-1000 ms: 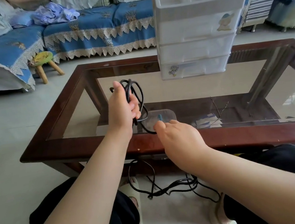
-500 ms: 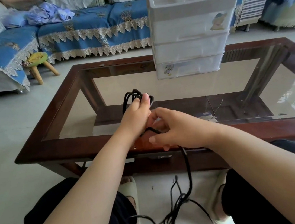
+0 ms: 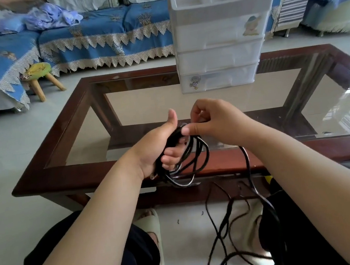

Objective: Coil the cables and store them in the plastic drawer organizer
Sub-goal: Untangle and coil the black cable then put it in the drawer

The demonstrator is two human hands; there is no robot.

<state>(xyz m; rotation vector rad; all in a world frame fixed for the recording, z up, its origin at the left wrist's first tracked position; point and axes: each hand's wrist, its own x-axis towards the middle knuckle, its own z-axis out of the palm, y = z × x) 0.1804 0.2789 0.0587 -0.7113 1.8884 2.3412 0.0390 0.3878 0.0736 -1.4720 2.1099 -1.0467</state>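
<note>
Our left hand (image 3: 160, 149) holds the coiled cable (image 3: 186, 161) above the tabletop (image 3: 281, 155) edge; our right hand (image 3: 214, 121) pinches the strand. We should lay even loops, feeding slack from the floor smoothly.

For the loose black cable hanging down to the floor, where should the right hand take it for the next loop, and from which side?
Probably on the taut stretch of the loose black cable just below the right hand, before the tangle on the floor. Come from the right, away from the coiled black loops in the left hand; that stretch hangs single and nearly straight there.
</note>
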